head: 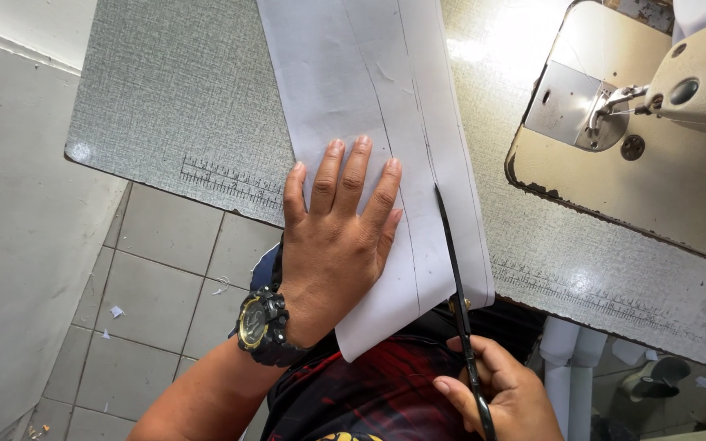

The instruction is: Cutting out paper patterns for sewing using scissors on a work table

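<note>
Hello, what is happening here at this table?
A person is cutting a white sheet of paper with black scissors. The left hand lies flat on the paper and presses it to the grey table. The right hand holds the scissors, whose blades follow a drawn line. A sewing machine stands at the right.

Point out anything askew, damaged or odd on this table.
The paint along the sewing machine base's front edge is chipped and dark. The paper lies flat under the left hand; the scissors follow its drawn line.
</note>
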